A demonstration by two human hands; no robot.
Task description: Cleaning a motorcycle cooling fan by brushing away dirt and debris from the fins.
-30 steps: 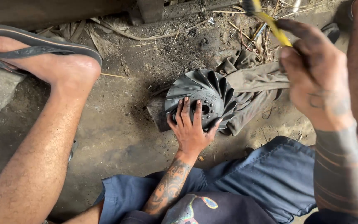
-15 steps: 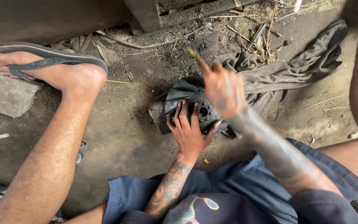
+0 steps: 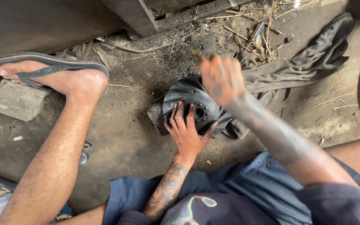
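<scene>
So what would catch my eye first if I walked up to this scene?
Probably the dark finned metal wheel on the dirty ground at centre, pinned by the left hand spread over it. Just above it, the blurred right hand grips a yellow-tipped tool. At left, a bare foot in a sandal rests beside a grey stone block.

One view only, head-mounted, looking steeply down over the lap at the dirt floor (image 3: 121, 137). Close range: impeller (image 3: 188, 93) near centre, left hand (image 3: 186, 131) just below it at 6 o'clock, right hand (image 3: 221, 79) blurred above. Foot (image 3: 63, 79) at 10 o'clock.
</scene>
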